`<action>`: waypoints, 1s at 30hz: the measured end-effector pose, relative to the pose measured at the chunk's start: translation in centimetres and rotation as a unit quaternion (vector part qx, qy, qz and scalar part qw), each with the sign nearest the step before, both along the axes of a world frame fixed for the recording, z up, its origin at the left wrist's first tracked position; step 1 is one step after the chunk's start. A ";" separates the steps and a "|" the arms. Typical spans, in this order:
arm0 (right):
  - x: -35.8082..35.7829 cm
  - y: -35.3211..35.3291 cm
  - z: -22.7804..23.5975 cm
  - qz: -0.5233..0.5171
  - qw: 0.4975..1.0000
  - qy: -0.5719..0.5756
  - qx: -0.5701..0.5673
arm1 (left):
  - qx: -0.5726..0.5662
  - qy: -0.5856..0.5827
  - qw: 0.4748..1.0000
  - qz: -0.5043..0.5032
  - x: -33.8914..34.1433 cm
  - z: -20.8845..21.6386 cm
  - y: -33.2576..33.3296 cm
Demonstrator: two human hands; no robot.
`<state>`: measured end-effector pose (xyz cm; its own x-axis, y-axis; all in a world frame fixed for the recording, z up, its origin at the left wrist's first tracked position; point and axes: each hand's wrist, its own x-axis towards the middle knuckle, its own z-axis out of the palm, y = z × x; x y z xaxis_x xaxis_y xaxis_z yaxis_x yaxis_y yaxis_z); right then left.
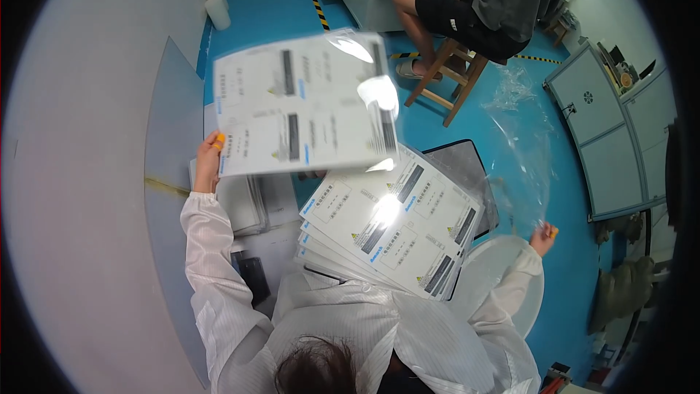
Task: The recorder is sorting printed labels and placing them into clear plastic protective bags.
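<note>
My left hand (210, 155), an orange cover on one finger, pinches the left edge of a glossy printed sheet (255, 131) raised out in front of me. Light glares off its right side, and its print is smeared. At the right, my right hand (542, 239), also with an orange finger cover, is closed on a crumpled clear plastic film (521, 131) that trails up and away from it. Between my arms lies a fanned stack of similar printed sheets (364, 211), tilted, with a dark-edged grey sheet (467, 168) partly under its far right side.
A stack of pale sheets (240, 204) and a black flat object (253, 279) lie left of my lap. A round whitish tub-like thing (536, 284) is beneath my right forearm. Ahead, another person sits on a wooden stool (452, 80). Grey cabinets (605, 131) stand right; a wall panel (171, 138) stands left.
</note>
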<state>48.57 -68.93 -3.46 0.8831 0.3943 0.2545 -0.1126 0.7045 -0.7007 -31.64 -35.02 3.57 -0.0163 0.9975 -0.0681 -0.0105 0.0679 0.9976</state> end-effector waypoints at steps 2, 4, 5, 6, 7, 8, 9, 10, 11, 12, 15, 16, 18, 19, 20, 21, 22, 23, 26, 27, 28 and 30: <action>0.8 -2.2 1.8 0.061 0.957 0.212 0.188 | 0.021 -0.162 0.983 0.088 -1.1 -0.7 1.2; -1.4 -3.7 3.3 0.141 0.977 0.124 0.102 | 0.018 -0.175 0.979 0.100 -1.3 -2.5 3.1; -3.2 -3.6 4.3 0.140 0.977 0.122 0.103 | 0.016 -0.166 0.977 0.136 -0.8 -3.3 4.3; -5.1 -2.7 5.4 0.108 0.982 0.131 0.082 | 0.016 -0.159 0.972 0.170 0.1 -3.7 5.4; -7.3 -2.6 6.1 0.070 0.986 0.142 0.058 | 0.007 -0.147 0.972 0.181 1.0 -3.8 6.0; -8.3 -2.3 6.9 0.064 0.986 0.138 0.061 | 0.008 -0.150 0.973 0.175 1.7 -3.9 6.9; -9.0 -1.8 7.6 0.105 0.987 0.104 0.070 | 0.004 -0.119 0.979 0.168 2.2 -4.0 7.7; -10.7 -1.3 8.7 0.146 0.984 0.074 0.075 | -0.002 -0.083 0.983 0.161 2.1 -3.8 8.3; -12.3 -0.8 10.0 0.144 0.984 0.076 0.076 | -0.002 -0.081 0.984 0.160 1.7 -3.6 8.8; -14.2 -0.1 12.4 0.112 0.991 0.058 0.052 | 0.014 -0.008 0.984 0.180 1.4 -3.6 9.3; -18.2 1.3 17.1 0.128 0.991 -0.014 0.031 | 0.035 0.090 0.976 0.195 2.0 -3.6 9.8; -19.6 1.4 18.5 0.173 0.982 -0.065 0.030 | 0.038 0.118 0.975 0.185 2.5 -3.2 9.6; -22.2 2.3 20.1 0.207 0.975 -0.076 0.019 | 0.038 0.156 0.969 0.188 3.0 -2.2 8.8; -23.9 2.8 20.5 0.238 0.967 -0.089 0.010 | 0.040 0.192 0.962 0.188 2.9 -1.7 8.5; -25.5 3.5 20.6 0.244 0.966 -0.084 0.011 | 0.039 0.196 0.960 0.194 3.1 -1.5 7.8; -27.5 4.1 20.6 0.324 0.940 -0.104 -0.004 | 0.090 0.257 0.941 0.199 3.2 -1.3 7.0; -29.4 4.8 20.5 0.404 0.906 -0.123 -0.017 | 0.140 0.317 0.915 0.205 3.5 -1.3 6.1; -31.8 5.7 20.2 0.454 0.882 -0.107 -0.070 | 0.147 0.298 0.928 0.170 3.6 -1.4 5.0; -38.4 9.2 18.7 0.536 0.793 -0.148 -0.249 | 0.073 0.211 0.975 -0.003 5.3 -0.6 -0.7; -40.2 10.7 18.8 0.591 0.744 -0.168 -0.263 | 0.043 0.184 0.979 -0.075 6.1 0.2 -3.1; -41.7 11.9 17.5 0.595 0.729 -0.187 -0.280 | 0.015 0.155 0.977 -0.147 7.0 0.5 -5.3; -44.3 13.4 13.6 0.603 0.712 -0.207 -0.295 | 0.010 0.270 0.924 -0.272 7.8 0.1 -9.0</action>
